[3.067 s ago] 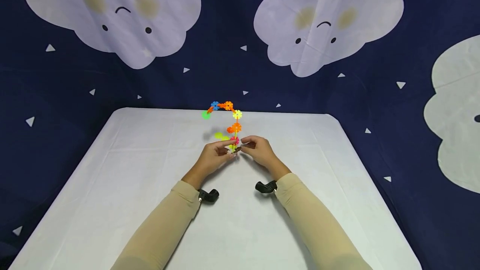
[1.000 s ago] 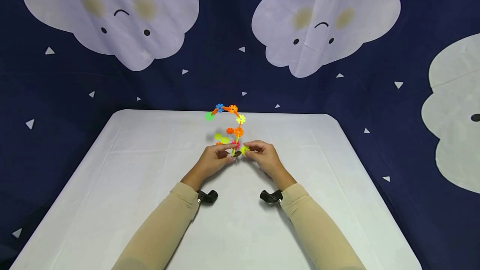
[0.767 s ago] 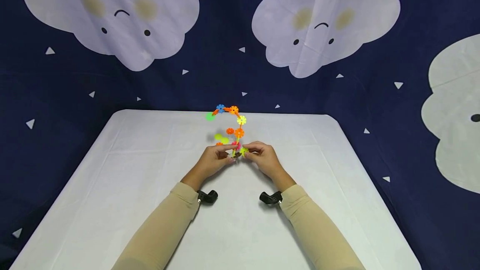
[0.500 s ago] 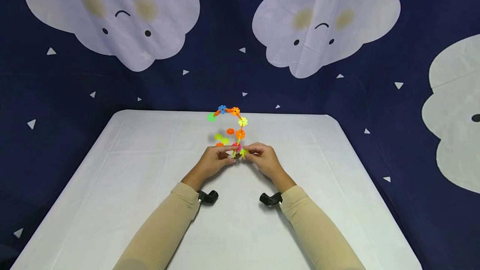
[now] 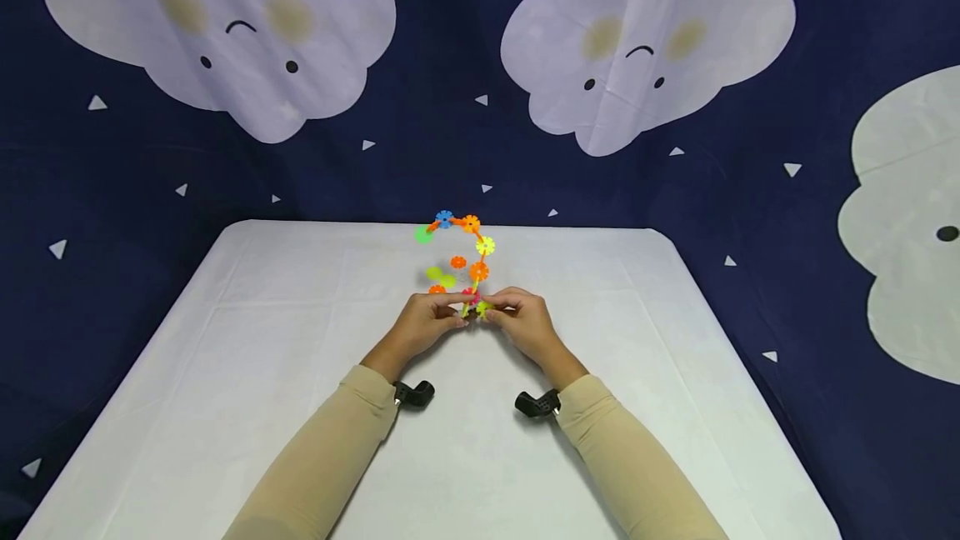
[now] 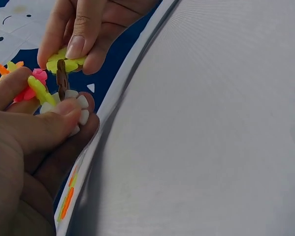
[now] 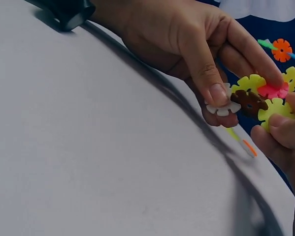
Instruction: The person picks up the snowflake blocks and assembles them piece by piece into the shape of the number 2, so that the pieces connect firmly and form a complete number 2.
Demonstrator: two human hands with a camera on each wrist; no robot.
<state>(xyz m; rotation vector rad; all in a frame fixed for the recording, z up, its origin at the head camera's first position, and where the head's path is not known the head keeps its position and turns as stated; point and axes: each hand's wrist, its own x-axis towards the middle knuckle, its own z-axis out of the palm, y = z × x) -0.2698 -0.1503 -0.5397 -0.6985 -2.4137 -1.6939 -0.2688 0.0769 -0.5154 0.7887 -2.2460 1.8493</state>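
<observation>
In the head view my two hands meet over the table around a chain of notched, flower-shaped plastic discs. My left hand (image 5: 423, 319) pinches a white disc (image 7: 223, 109) at the chain's near end between thumb and fingers. A brown disc (image 7: 249, 103) juts from the white one toward my right hand (image 5: 528, 325). Thumb and fingers of that hand pinch a yellow disc (image 7: 275, 109), its edge right at the brown disc's edge. Beyond a pink disc (image 5: 471, 296), the chain curves up through an orange disc (image 5: 479, 272) and a blue disc (image 5: 444, 219) to a green disc (image 5: 423, 234).
Loose discs lie on the white table (image 5: 300, 407) behind my hands, among them an orange disc (image 5: 458, 262) and a yellow-green disc (image 5: 447, 281). A dark blue cloth with clouds (image 5: 648, 57) hangs past the table's far edge. Each wrist wears a black camera (image 5: 537, 404).
A yellow disc has come into view in my right hand and moved left against the brown disc. The chain has shifted slightly right and down in my left hand.
</observation>
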